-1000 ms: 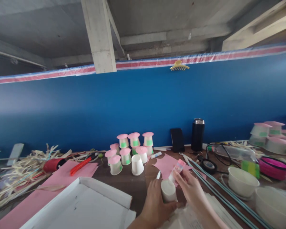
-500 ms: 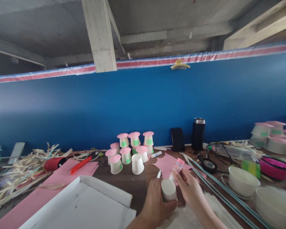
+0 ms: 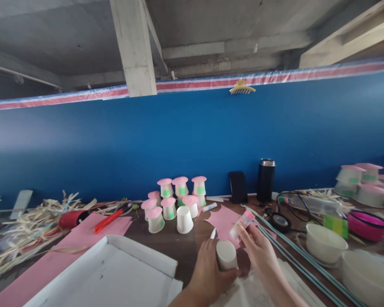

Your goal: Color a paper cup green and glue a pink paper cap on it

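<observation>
My left hand is closed around a white paper cup whose flat round end faces up. Between the fingers of my right hand is a small pale glue stick with a pink-red end, tilted and apart from the cup. Beyond my hands lies a cut piece of pink paper. Another white cup stands upside down on the table. Behind it are several cups with pink paper discs on top and green patches on their sides.
A white cardboard tray and pink sheets lie left, with red scissors-like handles and straw-coloured strips. Pale blue rods, a white bowl, a black flask and a phone are right.
My right hand has drawn the glue stick up and to the right, away from the cup. My left hand and the cup have barely moved.
</observation>
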Demonstrator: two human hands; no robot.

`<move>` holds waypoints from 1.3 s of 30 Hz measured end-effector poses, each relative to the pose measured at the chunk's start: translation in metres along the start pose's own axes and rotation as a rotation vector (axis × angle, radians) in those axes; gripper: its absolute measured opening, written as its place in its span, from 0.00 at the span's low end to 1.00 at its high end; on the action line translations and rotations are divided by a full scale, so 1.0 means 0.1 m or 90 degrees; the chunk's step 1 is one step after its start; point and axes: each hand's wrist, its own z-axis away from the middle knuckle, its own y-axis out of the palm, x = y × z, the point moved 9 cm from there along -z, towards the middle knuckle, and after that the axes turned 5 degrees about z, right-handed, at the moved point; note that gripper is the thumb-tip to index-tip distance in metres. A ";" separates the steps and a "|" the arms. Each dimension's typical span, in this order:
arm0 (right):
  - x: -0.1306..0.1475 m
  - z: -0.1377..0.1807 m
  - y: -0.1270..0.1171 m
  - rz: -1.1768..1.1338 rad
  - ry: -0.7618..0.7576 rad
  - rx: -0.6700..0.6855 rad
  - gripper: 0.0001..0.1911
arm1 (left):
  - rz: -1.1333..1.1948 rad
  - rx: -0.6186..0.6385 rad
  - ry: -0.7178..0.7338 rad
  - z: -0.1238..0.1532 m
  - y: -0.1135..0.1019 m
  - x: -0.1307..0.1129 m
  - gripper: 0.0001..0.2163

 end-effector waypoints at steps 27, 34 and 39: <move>0.08 0.07 0.12 0.013 -0.043 0.008 0.16 | 0.003 0.016 0.009 -0.04 0.03 -0.09 0.22; 0.06 0.05 0.09 0.024 -0.032 0.000 0.15 | -0.004 0.039 -0.001 -0.03 0.02 -0.07 0.25; 0.00 0.02 0.03 0.021 -0.021 -0.013 0.16 | -0.002 0.027 0.012 -0.04 0.04 -0.02 0.25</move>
